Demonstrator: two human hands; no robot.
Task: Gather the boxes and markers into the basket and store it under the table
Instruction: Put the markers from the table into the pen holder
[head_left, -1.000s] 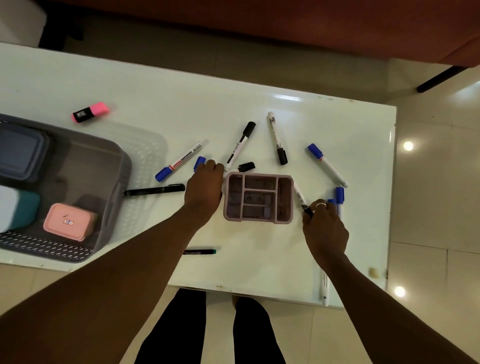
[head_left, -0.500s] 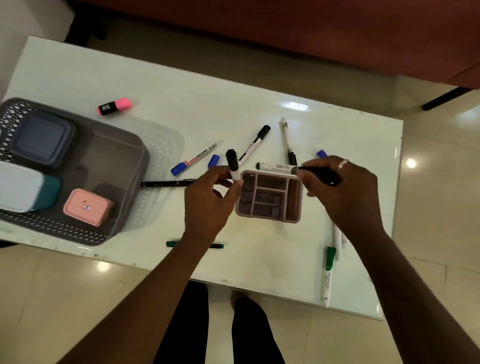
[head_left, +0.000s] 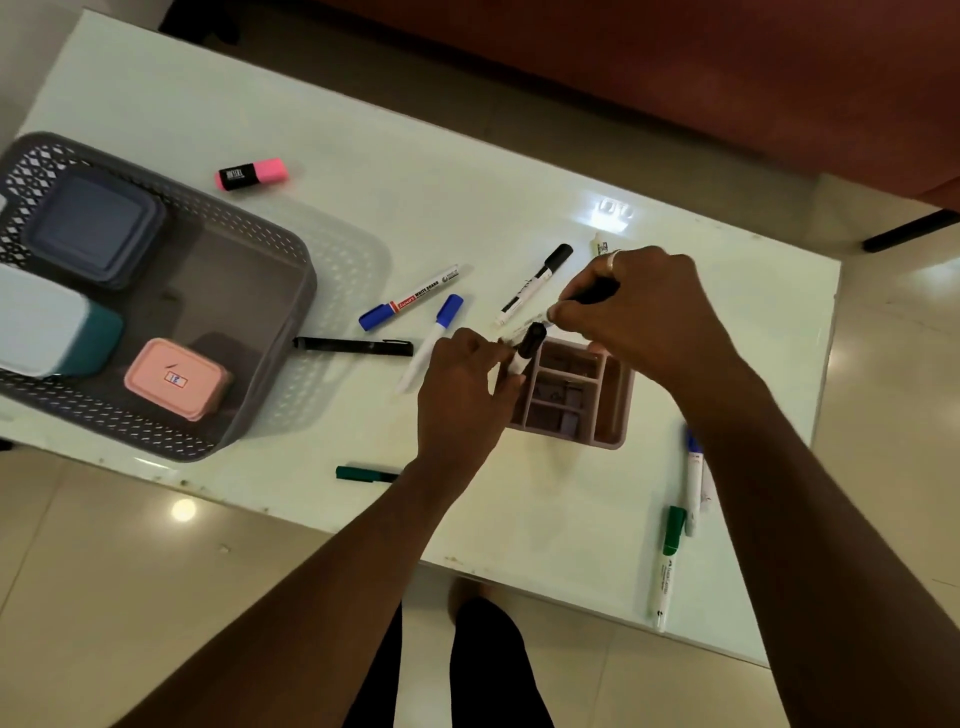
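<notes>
Marker (head_left: 523, 351), white, black cap, in left hand (head_left: 462, 387); second marker (head_left: 592, 296) in right hand (head_left: 641, 317).

Likely a living room at home: a low white bench (head_left: 545, 509) on glossy beige floor tiles (head_left: 130, 571), reddish-brown upholstered furniture (head_left: 727, 78) behind it, loose markers (head_left: 410, 301) beside a plastic household basket (head_left: 306, 280).

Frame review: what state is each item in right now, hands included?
grey basket, upright on the table
pink box, lidded, in the basket
blue-grey box, lidded, in the basket
teal box, lidded, in the basket
pink organiser, open, on the table
pink highlighter, capped, lying on the table
left hand, gripping a black-capped marker
right hand, gripping a second marker
</notes>
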